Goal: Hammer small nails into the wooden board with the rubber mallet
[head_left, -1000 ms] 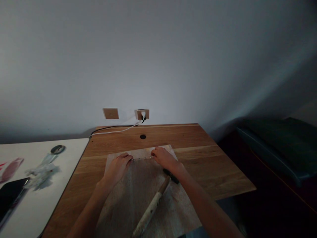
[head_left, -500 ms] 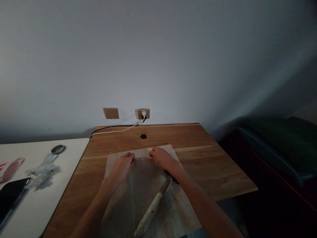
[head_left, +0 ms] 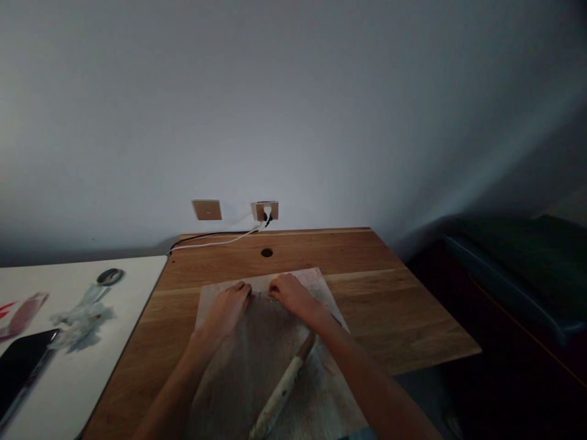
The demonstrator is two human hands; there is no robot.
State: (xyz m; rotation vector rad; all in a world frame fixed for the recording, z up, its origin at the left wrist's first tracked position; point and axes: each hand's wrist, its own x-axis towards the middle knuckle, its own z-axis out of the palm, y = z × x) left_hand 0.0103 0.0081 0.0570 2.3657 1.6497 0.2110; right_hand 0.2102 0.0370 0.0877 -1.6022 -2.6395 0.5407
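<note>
A worn, pale board (head_left: 257, 354) lies on the wooden desk. My left hand (head_left: 233, 299) rests near its far edge with the fingers curled down; what they hold, if anything, is hidden. Just to the right, my right hand (head_left: 288, 293) is closed in a pinch over the board, a small shiny bit showing below the fingertips, too small to name. Tiny dark specks lie in the narrow gap between the hands. A tool with a long, stained wooden handle (head_left: 284, 386) lies diagonally on the board, its dark head mostly hidden under my right forearm.
Left of the wooden desk (head_left: 403, 311) is a white table (head_left: 121, 318) with a phone (head_left: 22, 360), crumpled clear plastic (head_left: 80, 321), a tape roll (head_left: 110, 277) and a red-and-white packet (head_left: 22, 315). Cables (head_left: 215, 242) run to a wall socket (head_left: 266, 211).
My right hand has shifted left, closer to my left hand, and its forearm covers more of the tool's head. My left hand is nearly still.
</note>
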